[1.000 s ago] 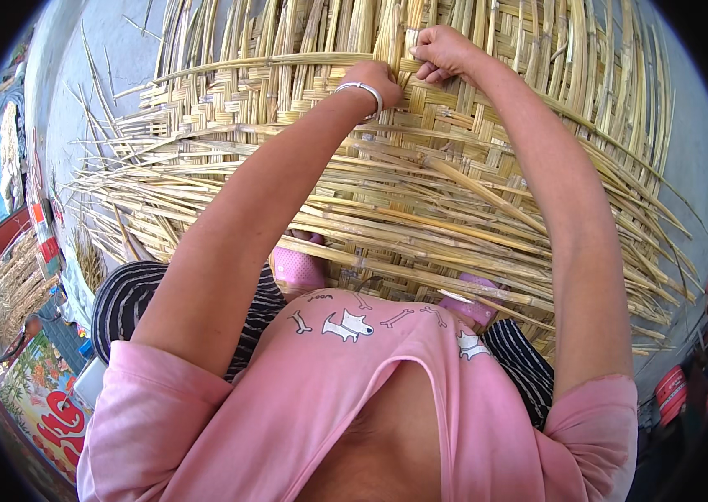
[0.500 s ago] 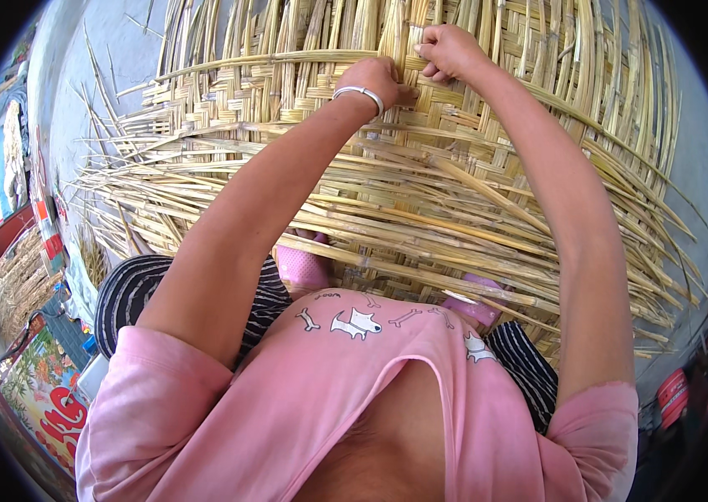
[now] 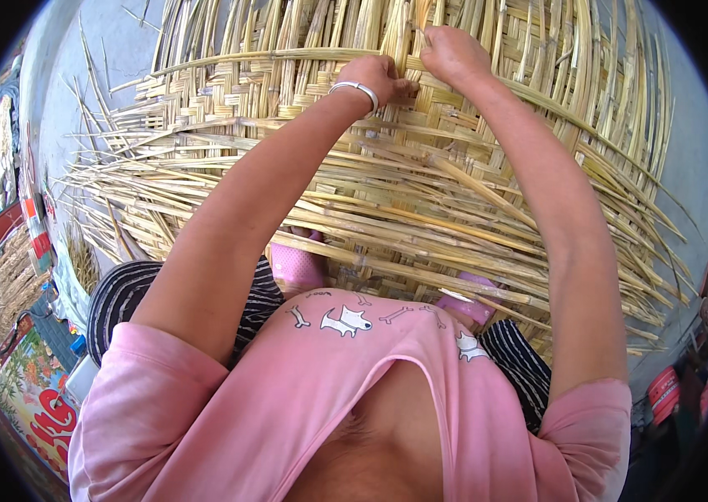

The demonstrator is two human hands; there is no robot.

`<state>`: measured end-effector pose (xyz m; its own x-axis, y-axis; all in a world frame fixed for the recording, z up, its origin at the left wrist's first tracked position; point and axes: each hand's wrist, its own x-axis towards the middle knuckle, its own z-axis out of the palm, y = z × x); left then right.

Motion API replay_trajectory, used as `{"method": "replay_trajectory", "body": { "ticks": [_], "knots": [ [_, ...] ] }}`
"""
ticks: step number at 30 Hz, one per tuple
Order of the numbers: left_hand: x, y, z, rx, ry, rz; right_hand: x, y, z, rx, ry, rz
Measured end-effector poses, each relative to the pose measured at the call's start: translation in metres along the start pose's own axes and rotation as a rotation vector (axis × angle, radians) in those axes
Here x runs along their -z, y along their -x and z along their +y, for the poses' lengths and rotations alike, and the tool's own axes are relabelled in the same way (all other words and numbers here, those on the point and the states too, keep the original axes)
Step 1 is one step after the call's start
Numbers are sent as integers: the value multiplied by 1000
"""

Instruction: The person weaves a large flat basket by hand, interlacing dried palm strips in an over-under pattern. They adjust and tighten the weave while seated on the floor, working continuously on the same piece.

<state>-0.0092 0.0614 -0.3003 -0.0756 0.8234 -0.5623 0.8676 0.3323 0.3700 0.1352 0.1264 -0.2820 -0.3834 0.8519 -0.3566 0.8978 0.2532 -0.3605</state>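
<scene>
A large mat of flat, straw-coloured reed strips (image 3: 329,102) lies on the floor before me, partly woven. At its far middle, my left hand (image 3: 373,77) bends its fingers down around a reed strip, thumb toward the right. Just beside it, my right hand (image 3: 457,58) is closed at upright strips (image 3: 421,15), gripping one; its fingertips are mostly hidden behind the knuckles. One long cross strip (image 3: 237,57) reaches from the left edge up to my left hand. Many loose strips (image 3: 371,219) lie sideways across the mat nearer to me.
Pink perforated shoes (image 3: 297,266) show on my feet at the mat's near side. Grey floor (image 3: 57,92) borders the mat. A straw bundle (image 3: 9,272) and a colourful printed panel (image 3: 44,393) are at left; a red object (image 3: 664,393) is at lower right.
My right hand has rolled over, so its back now faces up and its fingers are hidden. My left hand stays at the same strips. The whole view has shifted slightly.
</scene>
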Motion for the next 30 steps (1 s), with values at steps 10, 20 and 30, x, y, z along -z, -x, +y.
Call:
{"method": "replay_trajectory", "body": {
  "ticks": [10,20,30],
  "knots": [
    [4,-5,-13,-91,157,-85,-13,2,8,115,70,146],
    [-1,1,-3,-33,22,56,-2,4,4,90,4,76],
    [-4,-2,-8,-64,80,7,-10,-14,6,91,49,42]
  ]
}}
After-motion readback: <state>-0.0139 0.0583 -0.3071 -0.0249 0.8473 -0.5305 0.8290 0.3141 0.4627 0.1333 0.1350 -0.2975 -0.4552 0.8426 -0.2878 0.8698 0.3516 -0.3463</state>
